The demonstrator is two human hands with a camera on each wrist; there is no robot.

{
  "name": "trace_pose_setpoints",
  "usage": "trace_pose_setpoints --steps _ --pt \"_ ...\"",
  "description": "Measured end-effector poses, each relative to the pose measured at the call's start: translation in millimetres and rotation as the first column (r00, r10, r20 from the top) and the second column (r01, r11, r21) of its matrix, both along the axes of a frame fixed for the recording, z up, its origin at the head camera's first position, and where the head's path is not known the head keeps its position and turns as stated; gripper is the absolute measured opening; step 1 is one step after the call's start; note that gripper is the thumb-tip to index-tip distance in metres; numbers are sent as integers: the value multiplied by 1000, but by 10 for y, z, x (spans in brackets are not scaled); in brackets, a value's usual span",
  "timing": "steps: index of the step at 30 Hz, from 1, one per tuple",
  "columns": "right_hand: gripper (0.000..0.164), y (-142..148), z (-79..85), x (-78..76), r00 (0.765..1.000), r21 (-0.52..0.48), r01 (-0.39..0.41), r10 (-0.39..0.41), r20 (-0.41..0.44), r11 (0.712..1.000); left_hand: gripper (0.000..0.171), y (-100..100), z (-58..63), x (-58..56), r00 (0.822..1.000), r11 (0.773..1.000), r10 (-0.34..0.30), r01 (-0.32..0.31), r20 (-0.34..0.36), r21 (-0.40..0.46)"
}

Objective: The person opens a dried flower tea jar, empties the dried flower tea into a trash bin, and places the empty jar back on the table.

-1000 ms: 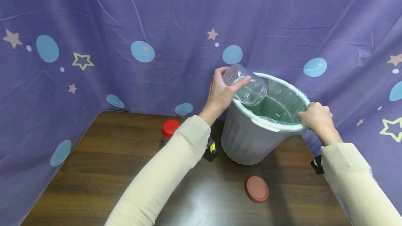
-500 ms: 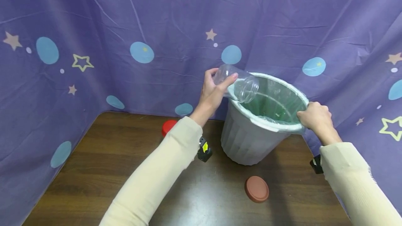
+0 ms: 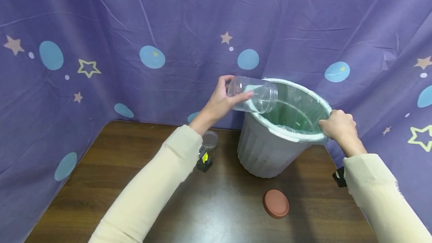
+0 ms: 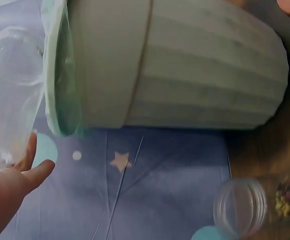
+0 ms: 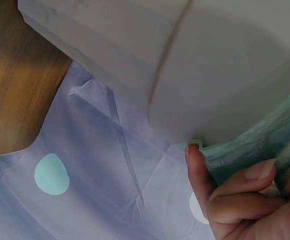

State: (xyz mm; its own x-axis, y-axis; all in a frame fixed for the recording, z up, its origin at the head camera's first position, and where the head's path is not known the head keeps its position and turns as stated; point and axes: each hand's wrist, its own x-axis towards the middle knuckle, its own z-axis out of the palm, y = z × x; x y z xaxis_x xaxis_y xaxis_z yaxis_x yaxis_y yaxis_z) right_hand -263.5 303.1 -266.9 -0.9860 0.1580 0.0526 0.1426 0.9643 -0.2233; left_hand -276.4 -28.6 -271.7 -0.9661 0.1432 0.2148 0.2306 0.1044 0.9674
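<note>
Sideways in my left hand (image 3: 221, 98) lies a clear plastic jar (image 3: 241, 85), its lidless mouth over the near-left rim of a grey trash can (image 3: 266, 149). Thumb and fingers grip the jar's body; a few small specks show inside it in the left wrist view. The trash can leans to the right and has a green plastic liner (image 5: 239, 150) folded over its rim. My right hand (image 3: 339, 125) grips the can's right rim, fingers curled over the liner. In the right wrist view its fingertips press near the liner's edge.
A round reddish-brown lid (image 3: 276, 203) lies on the wooden table (image 3: 219, 205) in front of the can. Behind my left wrist stands another clear jar (image 3: 210, 138); colourful bits (image 4: 289, 195) fill part of it. A purple curtain (image 3: 189, 18) encloses the back and sides.
My left hand has drawn the jar left and levelled it from a downward tilt. The clear jar behind my wrist came into view; the red-lidded one is now hidden. My right hand stays put.
</note>
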Motion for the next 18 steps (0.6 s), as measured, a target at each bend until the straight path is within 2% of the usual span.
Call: trace_pose_setpoints --steps 6,9,13,18 --pt "39 -3 -7 -7 1000 5 -2 2 -3 1000 84 -130 6 18 997 984 -59 49 -54 -169" --pt "39 -6 -9 -8 1000 6 -2 2 -1 1000 84 -164 33 37 994 968 -81 60 -76 -245" --pt "40 -2 -1 -5 1000 8 3 -3 8 1000 86 -183 86 56 993 941 -100 72 -68 -331" --pt "42 -3 -7 -8 1000 12 -3 3 4 1000 86 -193 142 70 994 917 -93 66 -52 -393"
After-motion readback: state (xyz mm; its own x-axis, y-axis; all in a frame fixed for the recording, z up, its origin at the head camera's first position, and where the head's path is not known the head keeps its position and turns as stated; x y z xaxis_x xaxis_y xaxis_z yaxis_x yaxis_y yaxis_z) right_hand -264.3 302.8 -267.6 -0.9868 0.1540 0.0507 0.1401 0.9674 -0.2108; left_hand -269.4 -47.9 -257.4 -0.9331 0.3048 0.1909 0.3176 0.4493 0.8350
